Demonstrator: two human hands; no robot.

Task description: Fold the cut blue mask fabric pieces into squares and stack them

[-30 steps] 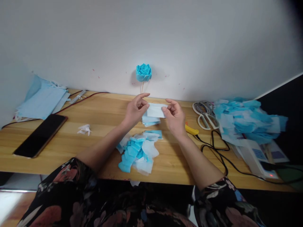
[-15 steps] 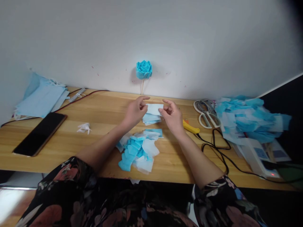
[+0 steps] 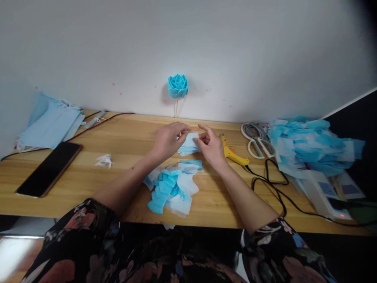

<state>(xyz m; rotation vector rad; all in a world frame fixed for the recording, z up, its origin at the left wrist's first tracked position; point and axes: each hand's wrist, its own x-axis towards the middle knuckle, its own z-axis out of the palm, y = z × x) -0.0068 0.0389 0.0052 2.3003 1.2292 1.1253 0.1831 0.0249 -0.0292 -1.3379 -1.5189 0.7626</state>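
Between my hands is a pale blue-white piece of mask fabric (image 3: 192,136), held just above a small stack of light blue cut pieces (image 3: 188,151). My left hand (image 3: 171,140) is closed on its left side, the fingers bent over the edge and partly hiding it. My right hand (image 3: 211,147) pinches the right edge, its thumb and curled fingers together while the index finger stretches forward. Nearer to me lies a loose heap of blue and white pieces (image 3: 165,188), several of them cut or folded to points.
A blue fabric rose (image 3: 178,85) on a stick stands against the wall. To the right are a yellow glue gun (image 3: 235,157), scissors (image 3: 260,148), a pile of fabric scraps (image 3: 315,145) and a power strip (image 3: 324,194). Leftward lie face masks (image 3: 51,124), a phone (image 3: 50,169) and white scraps (image 3: 104,160).
The piece, spread flat between both hands before, now shows narrower. My left hand has moved right over its left side, closer to my right hand, and more of the glue gun shows.
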